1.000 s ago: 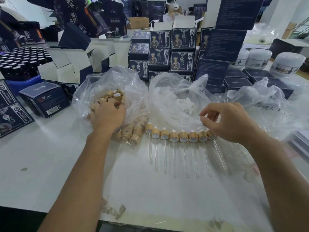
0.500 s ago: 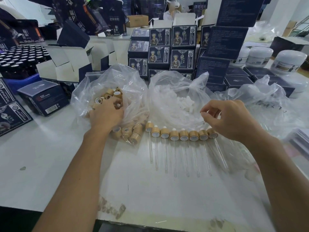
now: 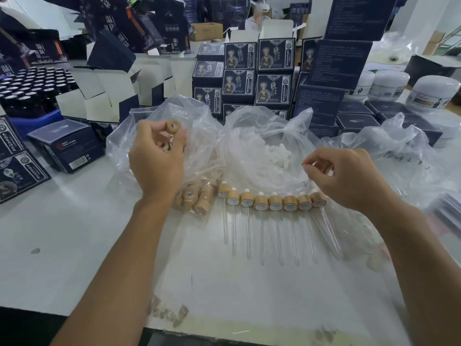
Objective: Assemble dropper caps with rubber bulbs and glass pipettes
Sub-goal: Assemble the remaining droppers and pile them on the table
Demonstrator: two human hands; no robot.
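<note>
My left hand (image 3: 156, 158) is raised over the left plastic bag (image 3: 199, 136) and pinches a wooden ring cap (image 3: 173, 126) at its fingertips; more caps seem cupped in the palm. Loose wooden caps (image 3: 199, 198) lie in the bag's lower corner. My right hand (image 3: 346, 176) hovers by the middle bag (image 3: 249, 136) of white rubber bulbs (image 3: 279, 153), thumb and forefinger close together; whether they pinch anything I cannot tell. Several assembled droppers (image 3: 274, 204) lie in a row on the table, glass pipettes (image 3: 262, 240) pointing toward me.
A third clear bag (image 3: 399, 151) lies at the right. Dark printed boxes (image 3: 257, 71) are stacked behind the bags, open white cartons (image 3: 99, 91) and a tray of dark bottles (image 3: 30, 88) at the left, white jars (image 3: 434, 93) at the far right. The white table (image 3: 62, 233) has bare surface at the left front.
My left hand has lifted out of the cap bag with a wooden cap at its fingertips. My right hand has stayed near the bulb bag, shifting slightly.
</note>
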